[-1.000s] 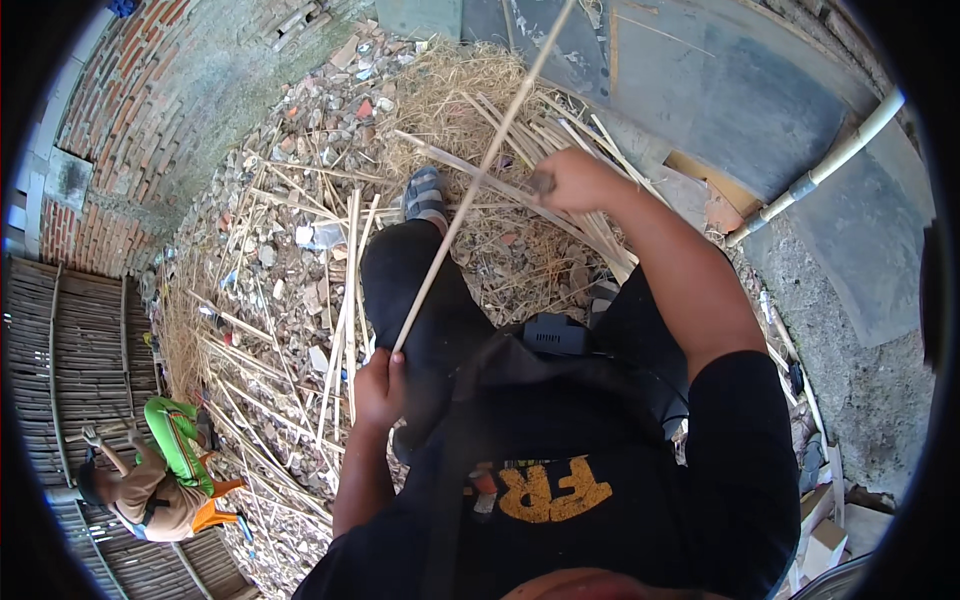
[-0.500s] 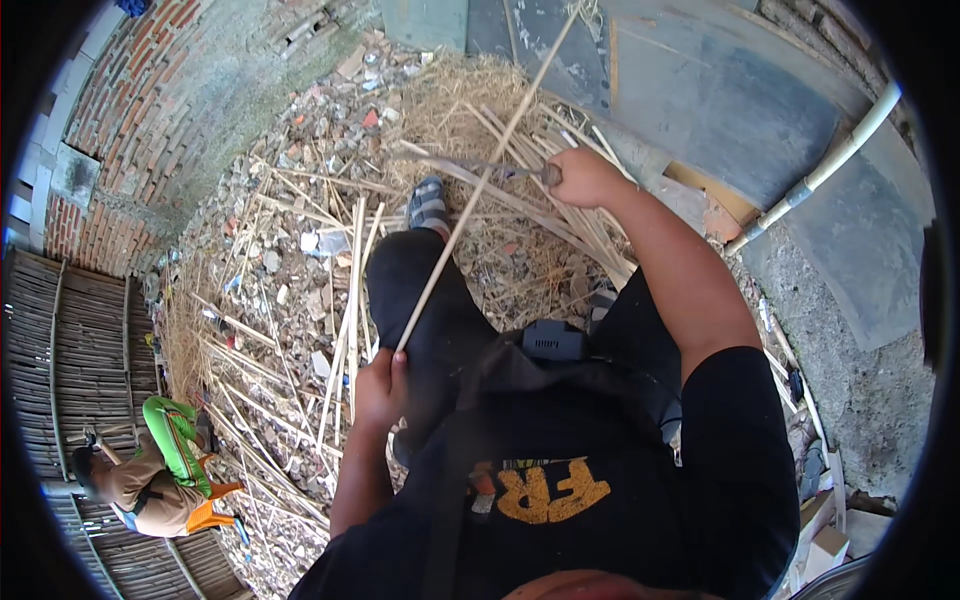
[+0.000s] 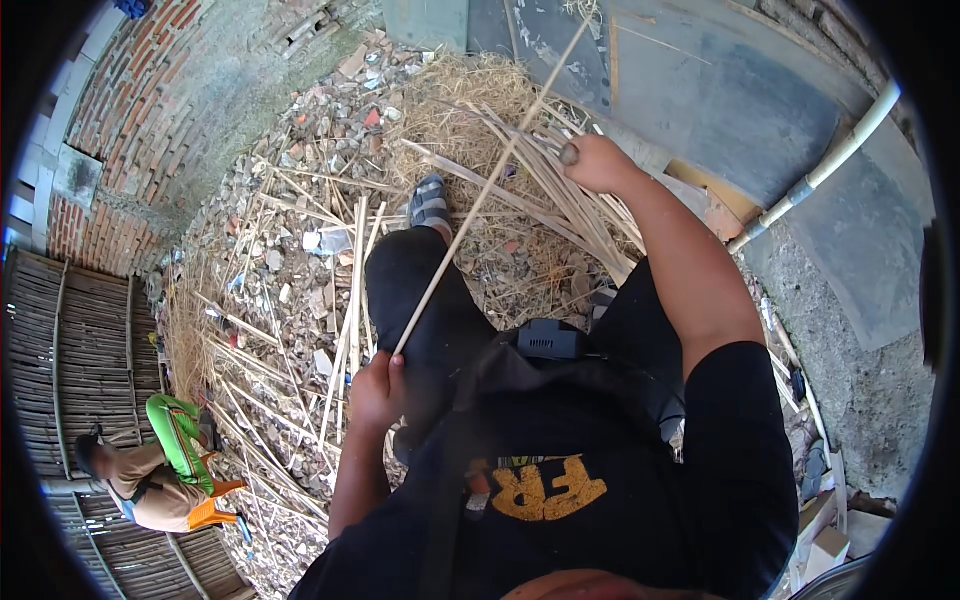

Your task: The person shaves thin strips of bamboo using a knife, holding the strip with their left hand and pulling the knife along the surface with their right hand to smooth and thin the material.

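Note:
My left hand (image 3: 378, 392) is closed around the lower end of a long, thin bamboo stick (image 3: 455, 247), by my left knee. The stick slants up and away to the right, with a tuft of curled shavings (image 3: 582, 8) at its far end. My right hand (image 3: 602, 165) grips the round handle of a long-bladed knife (image 3: 569, 154). Its dark, narrow blade is hard to make out against the strips and reaches left across the stick; whether it touches cannot be told.
Split bamboo strips (image 3: 570, 200) lie between my feet beside a heap of shavings (image 3: 460, 90). More strips (image 3: 357, 280) cover the rubble on the left. A seated person (image 3: 160, 480) is at the lower left, near a bamboo fence (image 3: 95, 340). Grey panels (image 3: 720, 90) stand at the far right.
My right hand has moved slightly up and to the right with the knife, and the blade has tilted and slid farther along the stick. My left hand has stayed nearly still.

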{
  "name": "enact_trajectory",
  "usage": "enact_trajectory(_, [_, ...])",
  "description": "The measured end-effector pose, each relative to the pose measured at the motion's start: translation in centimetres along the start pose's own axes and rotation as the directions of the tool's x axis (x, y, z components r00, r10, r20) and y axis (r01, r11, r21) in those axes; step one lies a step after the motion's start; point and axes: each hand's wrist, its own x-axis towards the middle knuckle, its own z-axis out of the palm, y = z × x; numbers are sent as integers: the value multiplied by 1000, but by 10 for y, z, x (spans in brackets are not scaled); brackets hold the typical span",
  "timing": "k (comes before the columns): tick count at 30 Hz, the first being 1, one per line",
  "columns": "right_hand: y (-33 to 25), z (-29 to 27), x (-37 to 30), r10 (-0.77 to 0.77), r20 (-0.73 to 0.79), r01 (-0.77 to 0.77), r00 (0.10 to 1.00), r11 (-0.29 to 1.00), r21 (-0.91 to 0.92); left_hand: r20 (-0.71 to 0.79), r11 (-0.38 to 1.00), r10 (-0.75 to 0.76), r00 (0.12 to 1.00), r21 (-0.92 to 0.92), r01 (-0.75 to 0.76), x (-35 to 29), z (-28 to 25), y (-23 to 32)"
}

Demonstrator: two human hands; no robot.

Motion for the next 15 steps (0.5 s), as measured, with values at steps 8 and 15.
enact_trajectory(8, [-79,-3,-54,-268,231,306,935,940,-149,6,997,-12,1000,-79,12,-12,2,-9])
enact_trajectory(15, [-19,1,-12,-119,170,135,978,987,-85,-31,999,-11,999,44,12,-2,10,-1])
